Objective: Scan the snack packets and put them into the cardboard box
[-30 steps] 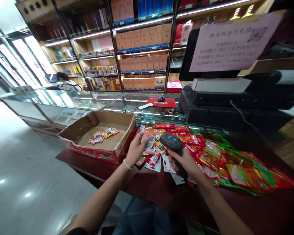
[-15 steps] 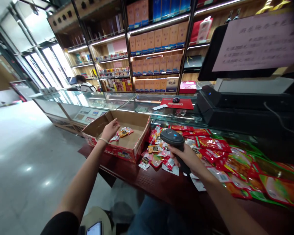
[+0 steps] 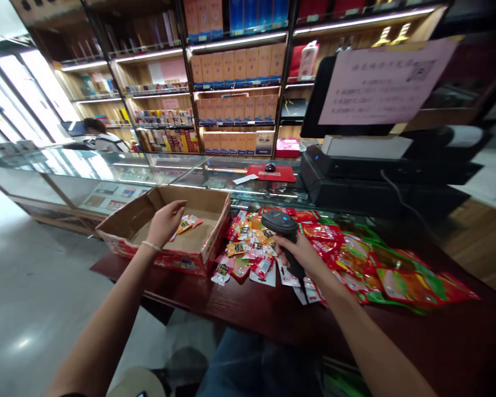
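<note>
"Two hands in view. What is the left hand [image 3: 164, 223] doing?"

"It hangs over the open cardboard box [image 3: 190, 258], palm down. Its fingers [image 3: 176, 209] are loosely spread and a little curled, with nothing between them that I can see. Just beyond the fingertips, on the floor of the box, lie a few small packets [image 3: 187, 223], orange and red."

"And the right hand [image 3: 300, 252]?"

"Its fingers are wrapped tight round the handle of a black scanner [image 3: 279, 221], whose head rises above them. Under those fingers and just to their left, a pile of little packets [image 3: 248, 252] spreads over the dark red desk [image 3: 264, 314] and reaches the side wall of the box."

"What lies on the other side?"

"To the right of the right-hand fingers, bigger red and green packs [image 3: 376, 270] overlap one another in a long spread along the desk. Beyond the fingers stands a black till [image 3: 355, 193], and a pink paper notice [image 3: 384, 80] hangs on the back of its screen."

"Anyone else about?"

"One person [image 3: 97, 135], far beyond the left-hand fingers, behind a glass counter [image 3: 119, 165]. Lit shelves [image 3: 240, 63] of boxes rise at the back."
</note>
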The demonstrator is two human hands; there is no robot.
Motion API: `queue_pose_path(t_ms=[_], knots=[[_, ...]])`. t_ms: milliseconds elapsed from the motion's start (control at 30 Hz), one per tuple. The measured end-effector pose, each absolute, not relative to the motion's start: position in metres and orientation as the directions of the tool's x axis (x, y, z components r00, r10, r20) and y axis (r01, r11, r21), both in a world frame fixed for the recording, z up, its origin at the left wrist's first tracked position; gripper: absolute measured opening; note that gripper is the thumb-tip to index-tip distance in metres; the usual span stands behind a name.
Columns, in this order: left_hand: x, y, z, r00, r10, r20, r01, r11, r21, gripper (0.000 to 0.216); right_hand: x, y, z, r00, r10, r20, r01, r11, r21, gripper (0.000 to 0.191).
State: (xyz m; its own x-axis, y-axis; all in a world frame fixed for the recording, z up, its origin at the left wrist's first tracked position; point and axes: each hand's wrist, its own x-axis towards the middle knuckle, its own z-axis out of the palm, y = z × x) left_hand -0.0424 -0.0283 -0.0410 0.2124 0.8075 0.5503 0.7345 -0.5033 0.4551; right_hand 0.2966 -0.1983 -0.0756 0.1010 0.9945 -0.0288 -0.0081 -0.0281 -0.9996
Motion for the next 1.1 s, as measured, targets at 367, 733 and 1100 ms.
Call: queue_pose_path(t_ms=[367, 733, 1100], knots=[[0.134, -0.085, -0.027, 0.565, 0.594, 0.573, 0.435, -0.804, 0.405, 0.042, 0.39, -0.223, -0.073, 0.334, 0.942, 0.018, 0.029, 0.009, -1.0, 0.038], [0.294, -0.096, -0.102, 0.836, 0.337, 0.433, 0.19, -0.918, 0.348, 0.046, 0.447, -0.253, -0.086, 0.538, 0.843, 0.016, -0.099, 0.082, -0.992, 0.033], [0.32, -0.111, -0.116, 0.826, 0.458, 0.33, 0.401, -0.887, 0.228, 0.044, 0.44, -0.252, -0.085, 0.52, 0.853, 0.04, -0.126, 0.123, -0.984, 0.033]])
